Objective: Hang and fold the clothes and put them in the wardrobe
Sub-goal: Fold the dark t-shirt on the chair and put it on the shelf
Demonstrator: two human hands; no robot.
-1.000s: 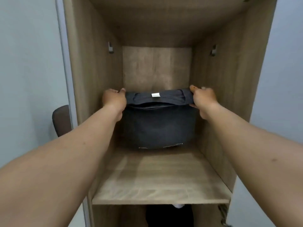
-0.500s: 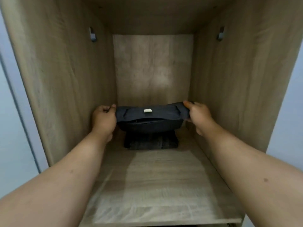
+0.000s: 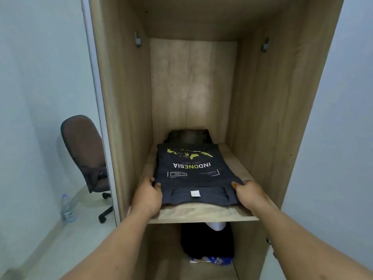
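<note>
Now, head view:
Shirt: folded dark tee point(image 3: 193, 174) lies flat on the wooden shelf point(image 3: 201, 216), print upside down, collar toward the person.
Left hand point(image 3: 148, 197): pinches the near left corner.
Right hand point(image 3: 249, 194): grips the near right corner.
Behind: another dark folded garment point(image 3: 188, 135).
Wardrobe: pale wood-grain panels point(image 3: 125, 98).

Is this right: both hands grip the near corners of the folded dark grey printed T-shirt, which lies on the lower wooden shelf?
Not quite. In the head view the folded dark grey printed T-shirt lies on the upper wooden shelf, gripped by the left hand and right hand.
</note>
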